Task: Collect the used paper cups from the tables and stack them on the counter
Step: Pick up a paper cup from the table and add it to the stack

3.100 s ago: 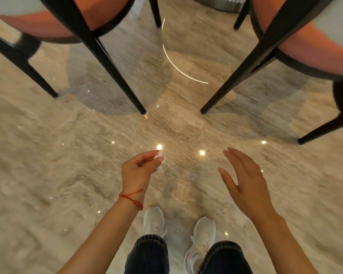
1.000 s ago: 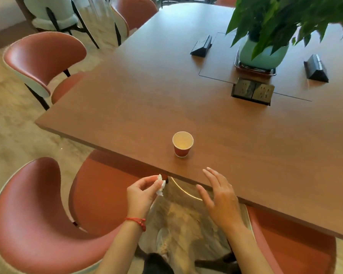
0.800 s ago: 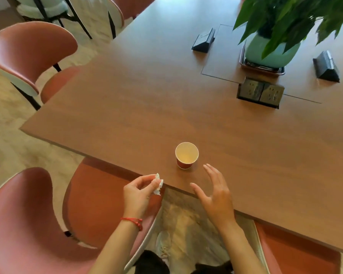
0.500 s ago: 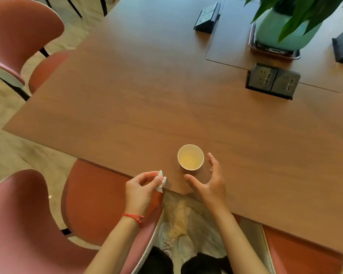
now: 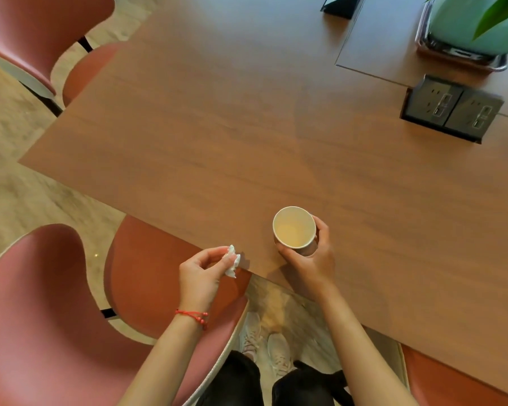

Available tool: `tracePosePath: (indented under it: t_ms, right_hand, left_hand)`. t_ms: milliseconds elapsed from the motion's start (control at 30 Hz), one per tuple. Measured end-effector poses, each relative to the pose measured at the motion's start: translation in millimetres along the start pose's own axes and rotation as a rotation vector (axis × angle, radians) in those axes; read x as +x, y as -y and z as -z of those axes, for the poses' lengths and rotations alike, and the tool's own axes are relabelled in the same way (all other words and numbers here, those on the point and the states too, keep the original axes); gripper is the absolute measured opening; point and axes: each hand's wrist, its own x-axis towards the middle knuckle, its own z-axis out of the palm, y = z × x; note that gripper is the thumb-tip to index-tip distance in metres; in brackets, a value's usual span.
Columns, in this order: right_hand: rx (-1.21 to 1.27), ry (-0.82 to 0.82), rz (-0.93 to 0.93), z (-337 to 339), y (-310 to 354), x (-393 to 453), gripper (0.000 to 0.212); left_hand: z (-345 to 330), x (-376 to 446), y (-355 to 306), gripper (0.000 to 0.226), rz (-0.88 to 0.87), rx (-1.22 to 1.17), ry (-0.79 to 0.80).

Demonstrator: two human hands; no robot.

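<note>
A paper cup (image 5: 294, 230) with a pale inside and a red outside stands near the front edge of the brown wooden table (image 5: 217, 127). My right hand (image 5: 311, 259) wraps its thumb and fingers round the cup's side. My left hand (image 5: 201, 273) hovers just off the table edge and pinches a small crumpled white tissue (image 5: 232, 260) between thumb and fingertips. A red string bracelet sits on that wrist.
Pink-red chairs stand at the left (image 5: 38, 312) and far left (image 5: 33, 39), one more at the lower right (image 5: 452, 382). On the table lie a twin socket box (image 5: 452, 111), a black block (image 5: 340, 4) and a green plant pot on a tray (image 5: 467, 33).
I walked from the bare floor up to the table. My right hand reached forward and closed round the cup. The left hand kept holding the tissue.
</note>
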Motion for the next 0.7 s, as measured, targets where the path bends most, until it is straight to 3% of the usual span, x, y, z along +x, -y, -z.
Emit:
tracePosePath:
  t_ms: [300, 467, 700]
  right_hand:
    - [0.042, 0.073, 0.097, 17.0, 21.2, -17.4, 0.072]
    - [0.076, 0.215, 0.182, 27.4, 34.5, -39.4, 0.065]
    - [0.028, 0.463, 0.304, 16.2, 38.1, -79.8, 0.071]
  left_hand:
    - [8.5, -21.4, -4.5, 0.012, -0.035, -0.062, -0.065]
    - [22.6, -52.3, -1.0, 0.012, -0.063, -0.14, -0.15]
    - [56.0, -107.8, 24.6, 0.012, -0.066, -0.249, -0.317]
